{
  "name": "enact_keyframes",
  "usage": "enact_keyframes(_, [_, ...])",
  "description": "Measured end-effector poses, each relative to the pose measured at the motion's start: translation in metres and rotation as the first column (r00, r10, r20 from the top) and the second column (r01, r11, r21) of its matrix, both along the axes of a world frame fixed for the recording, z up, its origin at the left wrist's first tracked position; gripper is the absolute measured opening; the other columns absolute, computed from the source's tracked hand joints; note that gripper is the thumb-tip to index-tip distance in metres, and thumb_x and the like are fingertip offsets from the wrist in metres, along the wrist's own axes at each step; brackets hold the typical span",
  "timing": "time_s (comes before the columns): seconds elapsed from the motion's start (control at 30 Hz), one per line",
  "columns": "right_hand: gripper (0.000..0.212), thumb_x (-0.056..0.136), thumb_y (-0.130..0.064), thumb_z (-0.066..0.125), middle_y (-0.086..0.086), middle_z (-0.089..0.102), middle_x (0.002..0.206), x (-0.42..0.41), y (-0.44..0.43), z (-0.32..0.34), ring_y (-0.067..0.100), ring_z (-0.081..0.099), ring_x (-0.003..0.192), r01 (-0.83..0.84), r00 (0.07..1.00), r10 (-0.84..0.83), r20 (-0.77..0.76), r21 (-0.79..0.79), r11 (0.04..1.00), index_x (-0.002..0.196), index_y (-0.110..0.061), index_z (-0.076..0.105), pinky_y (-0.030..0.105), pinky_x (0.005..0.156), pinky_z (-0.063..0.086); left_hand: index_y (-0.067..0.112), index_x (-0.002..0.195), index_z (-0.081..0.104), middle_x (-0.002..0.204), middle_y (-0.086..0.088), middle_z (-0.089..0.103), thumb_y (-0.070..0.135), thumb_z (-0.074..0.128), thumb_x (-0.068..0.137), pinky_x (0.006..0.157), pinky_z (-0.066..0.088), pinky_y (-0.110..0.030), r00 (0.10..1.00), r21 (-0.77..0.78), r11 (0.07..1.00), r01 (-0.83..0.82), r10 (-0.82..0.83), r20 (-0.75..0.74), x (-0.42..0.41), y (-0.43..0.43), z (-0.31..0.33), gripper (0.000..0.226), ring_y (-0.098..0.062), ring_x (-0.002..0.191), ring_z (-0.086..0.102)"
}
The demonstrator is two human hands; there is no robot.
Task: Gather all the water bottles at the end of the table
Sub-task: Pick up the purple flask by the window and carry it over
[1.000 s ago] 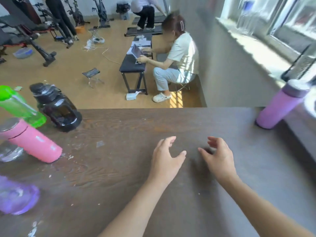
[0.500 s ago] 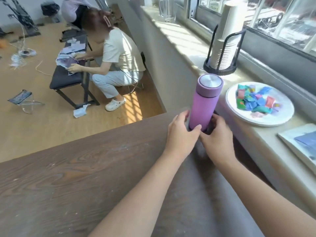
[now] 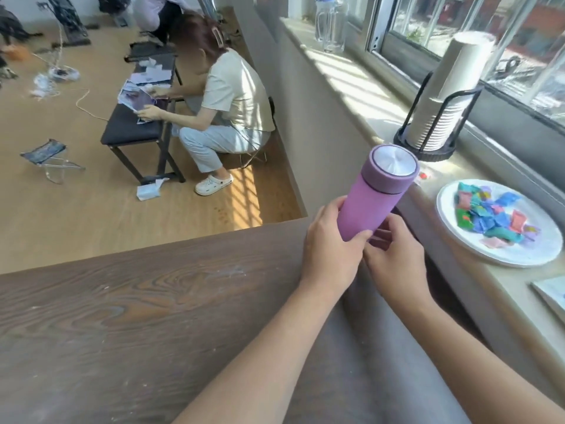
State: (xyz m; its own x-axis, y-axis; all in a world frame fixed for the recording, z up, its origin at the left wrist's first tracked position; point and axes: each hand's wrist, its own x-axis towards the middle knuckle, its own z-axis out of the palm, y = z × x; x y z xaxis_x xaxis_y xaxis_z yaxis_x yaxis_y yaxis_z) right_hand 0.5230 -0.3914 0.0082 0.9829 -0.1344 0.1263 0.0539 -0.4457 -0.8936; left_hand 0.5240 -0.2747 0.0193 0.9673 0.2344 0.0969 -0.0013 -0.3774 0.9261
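A purple bottle with a silver-topped lid is held tilted, off the dark wooden table, near the table's far right corner. My left hand wraps its lower body from the left. From the right, my right hand cups its base. The other bottles are out of view.
A windowsill runs along the right with a white plate of coloured wrappers, a stack of paper cups in a black holder and a clear jug. A person sits at a low bench on the floor beyond the table's far edge.
A second ago both hands hovered empty over the table. They reached right, closed on the purple bottle, and have now lifted and tilted it. The view swung right.
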Motion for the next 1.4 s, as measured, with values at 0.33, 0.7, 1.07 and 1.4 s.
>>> enact_keyframes(0.33, [0.034,0.090,-0.013,0.073,-0.016,0.072,0.106,-0.024,0.204,0.006,0.002,0.070,0.098,-0.316,0.947,0.318,-0.039,0.048,0.947,0.122,-0.019,0.065,0.004,0.073,0.049,0.028,0.135,0.066,0.127,0.009,0.072,0.020,0.085,0.082,0.099,0.061,-0.041,0.966,-0.054,0.965,-0.258,0.256,-0.049,-0.061,0.205,0.007,0.056,-0.015,0.115,0.071])
enact_keyframes(0.7, [0.032,0.088,-0.012,0.072,-0.011,0.072,0.109,-0.112,0.447,-0.005,0.005,0.068,0.102,-0.649,0.757,0.654,-0.023,0.096,0.755,0.117,-0.022,0.064,0.021,0.082,0.055,0.032,0.127,0.070,0.117,0.011,0.078,0.022,0.082,0.074,0.098,0.063,-0.042,0.778,-0.047,0.776,-0.629,0.626,-0.055,-0.195,0.420,0.012,0.055,-0.007,0.109,0.075])
enact_keyframes(1.07, [0.040,0.086,-0.010,0.073,-0.009,0.073,0.111,-0.138,0.501,-0.026,0.008,0.069,0.104,-0.733,0.677,0.732,-0.075,0.023,0.680,0.124,-0.018,0.065,0.032,0.089,0.058,0.026,0.132,0.069,0.118,0.011,0.078,0.028,0.078,0.071,0.099,0.063,-0.043,0.699,-0.095,0.692,-0.715,0.709,-0.093,-0.229,0.467,-0.024,0.062,-0.012,0.113,0.076])
enact_keyframes(1.4, [0.044,0.085,-0.013,0.076,-0.006,0.071,0.114,-0.138,0.509,-0.031,0.012,0.068,0.103,-0.736,0.675,0.734,-0.076,0.002,0.677,0.126,-0.019,0.064,0.038,0.089,0.059,0.021,0.134,0.067,0.119,0.017,0.075,0.003,0.082,0.083,0.102,0.062,-0.031,0.721,-0.169,0.702,-0.692,0.684,-0.114,-0.229,0.478,-0.037,0.056,0.014,0.106,0.072])
